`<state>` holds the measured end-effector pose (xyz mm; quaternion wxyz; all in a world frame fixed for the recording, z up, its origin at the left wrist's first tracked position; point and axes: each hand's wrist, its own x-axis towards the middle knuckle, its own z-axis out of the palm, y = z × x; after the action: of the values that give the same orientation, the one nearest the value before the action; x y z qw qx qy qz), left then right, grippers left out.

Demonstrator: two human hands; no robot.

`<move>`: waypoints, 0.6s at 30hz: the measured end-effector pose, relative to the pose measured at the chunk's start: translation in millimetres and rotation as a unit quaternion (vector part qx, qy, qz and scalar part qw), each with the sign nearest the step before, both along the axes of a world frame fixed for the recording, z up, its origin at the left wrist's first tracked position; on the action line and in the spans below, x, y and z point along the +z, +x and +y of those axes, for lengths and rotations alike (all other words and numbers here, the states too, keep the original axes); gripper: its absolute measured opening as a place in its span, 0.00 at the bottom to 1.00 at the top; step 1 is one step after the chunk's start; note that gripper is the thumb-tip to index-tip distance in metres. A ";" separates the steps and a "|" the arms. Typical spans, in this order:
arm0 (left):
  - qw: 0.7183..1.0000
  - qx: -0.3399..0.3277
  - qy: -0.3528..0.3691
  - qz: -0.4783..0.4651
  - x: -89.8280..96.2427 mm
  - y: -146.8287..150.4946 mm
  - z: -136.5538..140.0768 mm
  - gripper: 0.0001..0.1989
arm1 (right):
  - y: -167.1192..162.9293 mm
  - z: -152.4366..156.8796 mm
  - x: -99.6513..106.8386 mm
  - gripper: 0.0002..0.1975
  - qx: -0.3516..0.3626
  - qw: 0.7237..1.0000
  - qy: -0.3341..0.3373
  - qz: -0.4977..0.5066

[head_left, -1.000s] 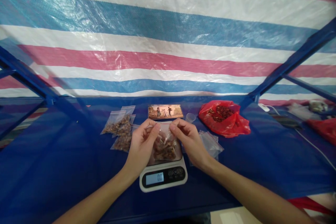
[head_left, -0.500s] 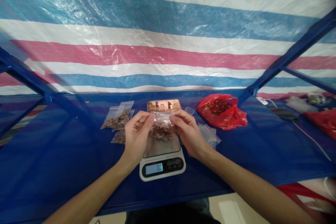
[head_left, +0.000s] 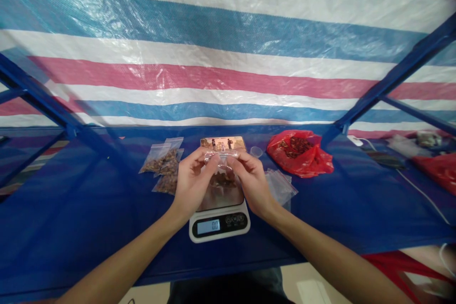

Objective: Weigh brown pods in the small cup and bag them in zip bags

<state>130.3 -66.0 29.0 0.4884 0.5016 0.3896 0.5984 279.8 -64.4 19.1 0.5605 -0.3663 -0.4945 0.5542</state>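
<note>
Both your left hand (head_left: 192,181) and right hand (head_left: 251,180) pinch the top of a small zip bag (head_left: 223,176) over the kitchen scale (head_left: 220,221). If your fingers slip, it could drop and spill.

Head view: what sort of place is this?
Probably a makeshift packing spot: a digital kitchen scale on a blue shelf, filled zip bags beside it, and a striped tarp as backdrop.

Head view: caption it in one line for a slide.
Both hands, left hand and right hand, pinch a small clear bag above a kitchen scale.
</note>
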 end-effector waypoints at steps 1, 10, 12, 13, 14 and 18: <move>1.000 -0.002 -0.001 -0.002 0.2 0.1 -0.9 0.11 | 0.2 -0.4 -0.2 0.10 0.003 1.000 0.003 0.001; 0.995 -0.022 0.047 0.086 8.9 -5.1 -0.7 0.10 | 5.3 0.5 14.7 0.15 0.032 0.996 0.061 -0.060; 0.989 -0.035 0.066 0.125 11.4 -9.5 -0.2 0.10 | 8.8 0.2 22.1 0.17 0.059 0.992 0.073 -0.085; 0.987 -0.037 0.074 0.139 12.4 -12.2 -0.1 0.09 | 11.2 0.3 25.5 0.17 0.071 0.990 0.076 -0.092; 0.985 -0.038 0.082 0.150 13.5 -15.2 -0.2 0.09 | 14.0 0.7 28.5 0.17 0.082 0.989 0.081 -0.096; 0.980 -0.041 0.106 0.162 17.3 -26.1 -1.4 0.07 | 26.4 2.3 36.5 0.13 0.108 0.975 0.127 -0.146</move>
<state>104.1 -67.3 46.3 0.3869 0.6562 0.3773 0.5267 306.3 -62.1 55.6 0.4615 -0.3135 -0.6739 0.4844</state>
